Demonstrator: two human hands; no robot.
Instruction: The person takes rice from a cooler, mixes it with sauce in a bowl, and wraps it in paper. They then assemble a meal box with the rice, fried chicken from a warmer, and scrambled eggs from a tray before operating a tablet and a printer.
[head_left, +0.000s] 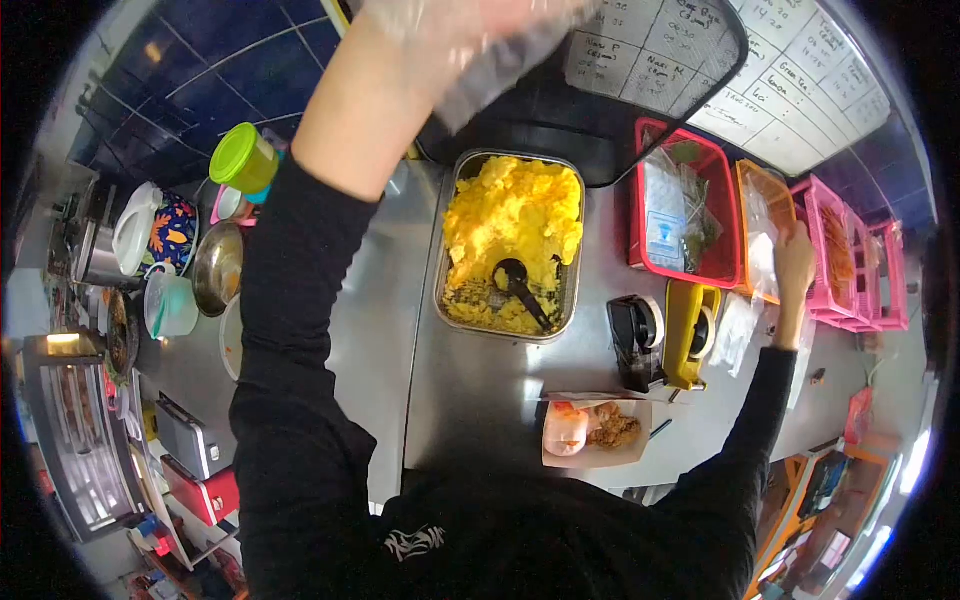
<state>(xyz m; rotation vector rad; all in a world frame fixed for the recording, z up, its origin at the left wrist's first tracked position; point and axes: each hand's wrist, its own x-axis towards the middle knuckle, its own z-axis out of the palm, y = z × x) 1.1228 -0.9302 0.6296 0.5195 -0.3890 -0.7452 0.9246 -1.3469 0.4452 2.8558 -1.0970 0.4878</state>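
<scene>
My left hand (475,18), in a clear plastic glove, is raised at the top edge; its fingers are cut off or blurred. My right hand (796,256) reaches to the right side of the orange basket (752,180), which holds clear plastic bags; its fingers are too small to make out. Between my arms lies a metal tray (440,290) of yellow scrambled food (510,215), with a black spoon (525,295) resting in it. Nearer my body, a paper box (597,460) holds rice (566,430) and brown pieces of food (614,428).
A red basket (640,255) holds packets. Black (637,345) and yellow (687,335) tape dispensers stand below it. Pink baskets (825,300) are at the right. Bowls (218,268) and a green-lidded container (240,155) stand at the left. A written whiteboard (790,80) is behind.
</scene>
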